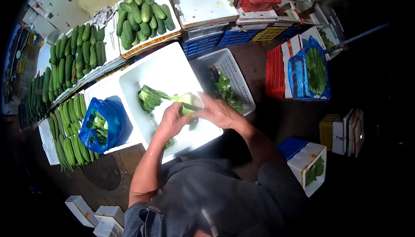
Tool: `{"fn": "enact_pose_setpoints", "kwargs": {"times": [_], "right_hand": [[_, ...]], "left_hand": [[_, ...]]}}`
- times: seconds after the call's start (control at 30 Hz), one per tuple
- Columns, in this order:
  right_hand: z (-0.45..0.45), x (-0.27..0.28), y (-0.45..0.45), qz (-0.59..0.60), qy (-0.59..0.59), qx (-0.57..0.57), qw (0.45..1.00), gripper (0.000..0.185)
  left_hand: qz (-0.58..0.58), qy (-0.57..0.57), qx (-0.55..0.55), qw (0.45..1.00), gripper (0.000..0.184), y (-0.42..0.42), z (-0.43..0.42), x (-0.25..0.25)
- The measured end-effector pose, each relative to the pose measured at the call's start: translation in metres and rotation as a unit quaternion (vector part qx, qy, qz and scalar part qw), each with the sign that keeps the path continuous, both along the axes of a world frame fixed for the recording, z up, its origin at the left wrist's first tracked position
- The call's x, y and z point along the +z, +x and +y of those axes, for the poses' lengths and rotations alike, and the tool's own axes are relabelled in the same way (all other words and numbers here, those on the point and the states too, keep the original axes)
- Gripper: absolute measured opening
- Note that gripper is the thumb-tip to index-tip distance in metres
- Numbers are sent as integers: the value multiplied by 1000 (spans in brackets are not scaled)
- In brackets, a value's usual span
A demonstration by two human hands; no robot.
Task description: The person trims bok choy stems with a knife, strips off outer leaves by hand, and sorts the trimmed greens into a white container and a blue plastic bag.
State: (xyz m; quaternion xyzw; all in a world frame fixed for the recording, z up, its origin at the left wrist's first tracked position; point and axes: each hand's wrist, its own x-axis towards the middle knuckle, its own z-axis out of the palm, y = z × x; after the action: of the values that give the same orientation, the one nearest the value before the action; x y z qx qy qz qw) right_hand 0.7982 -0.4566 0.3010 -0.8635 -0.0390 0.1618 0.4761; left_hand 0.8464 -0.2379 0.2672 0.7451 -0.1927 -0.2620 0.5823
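Observation:
Over a white foam box (173, 70), my left hand (173, 118) is closed round a pale green leafy vegetable (186, 101). My right hand (214, 109) is closed at the other side of the same vegetable; motion blurs its fingers, and anything else in it cannot be made out. Left of my hands, a bunch of green leaves (150, 98) lies inside the box. A small piece of green (170, 143) shows near the box's lower edge, beside my left forearm.
A grey perforated crate (242, 79) with leafy trimmings stands right of the box. On the left are a blue bag (113, 127) of greens, green gourds (71, 148) and cucumbers (140, 19). Further right stand a red crate (275, 73) and a blue-wrapped bundle (298, 75).

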Motion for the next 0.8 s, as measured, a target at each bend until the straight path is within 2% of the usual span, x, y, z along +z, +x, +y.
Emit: {"fn": "enact_pose_setpoints", "kwargs": {"times": [0.1, 0.13, 0.2, 0.37, 0.47, 0.57, 0.6, 0.73, 0.8], "right_hand": [[-14, 4, -8, 6, -3, 3, 1000, 72], [-17, 8, -10, 13, -2, 1, 1000, 72], [-22, 26, -13, 43, 9, 5, 999, 66], [-39, 2, -21, 35, 48, 15, 998, 65], [-49, -19, -24, 30, 69, 16, 997, 68], [-56, -27, -27, 28, 77, 8, 997, 69], [-58, -28, -28, 26, 81, 1, 996, 67], [-63, -35, -32, 3, 92, -18, 996, 61], [-64, -32, -34, 9, 111, -30, 993, 60]], "left_hand": [[34, 12, -26, 999, 44, -4, -9, -12], [55, -12, -23, 998, 42, -6, -16, 3], [48, -18, -47, 998, 40, -6, -22, 2], [81, -25, -82, 993, 45, -5, -33, -4], [144, -43, -80, 985, 47, -5, -39, 4], [97, -66, -82, 990, 43, -5, -45, 2], [113, -53, -96, 988, 49, -3, -45, 0], [160, -35, -98, 982, 45, -2, -52, 15], [132, -23, -106, 985, 44, 0, -54, 7]]}}
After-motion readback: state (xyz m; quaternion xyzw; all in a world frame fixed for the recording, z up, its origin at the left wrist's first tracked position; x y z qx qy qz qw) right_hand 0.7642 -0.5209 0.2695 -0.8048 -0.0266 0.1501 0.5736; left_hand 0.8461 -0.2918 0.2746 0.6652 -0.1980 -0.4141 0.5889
